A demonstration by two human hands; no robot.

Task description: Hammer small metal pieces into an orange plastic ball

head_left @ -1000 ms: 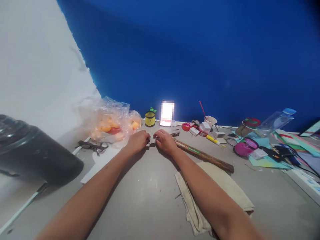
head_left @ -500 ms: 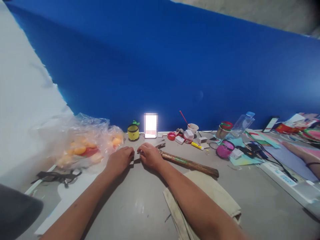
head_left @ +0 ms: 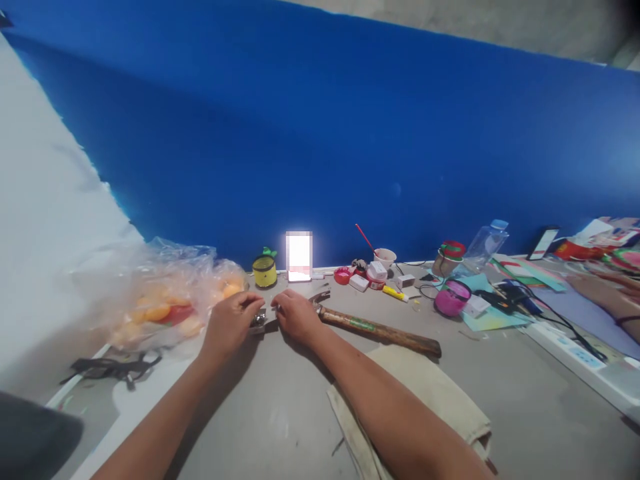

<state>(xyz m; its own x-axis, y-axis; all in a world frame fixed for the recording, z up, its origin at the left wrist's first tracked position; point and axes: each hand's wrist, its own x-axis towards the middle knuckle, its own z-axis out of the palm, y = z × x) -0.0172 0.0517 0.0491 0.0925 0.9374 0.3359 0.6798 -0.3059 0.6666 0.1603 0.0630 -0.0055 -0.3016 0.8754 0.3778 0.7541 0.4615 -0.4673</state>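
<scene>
My left hand (head_left: 229, 323) is over the grey table, its thumb and fingertips brought together in a pinch. Just beneath those fingertips sits a small clear box with shiny bits (head_left: 259, 320); what the fingertips themselves hold is too small to make out. Close by on the right, my right hand (head_left: 297, 315) is curled with its fingertips together near the tabletop, and anything in them is hidden. A claw hammer (head_left: 380, 331) with a worn wooden handle lies beside my right wrist, its head partly behind the hand. Under my right forearm is a folded beige cloth (head_left: 425, 390).
A plastic bag of orange balls (head_left: 160, 303) and dark glasses (head_left: 113, 367) lie left. Along the blue wall stand a yellow pot (head_left: 265, 272), a bright phone (head_left: 299, 257) and a white cup (head_left: 385, 258). A power strip (head_left: 570, 347) and another person's hand (head_left: 595, 300) are right.
My left hand has turned and shifted slightly left, so the small clear box under its fingertips now shows. My right hand stays almost in place. The view has shifted a little.
</scene>
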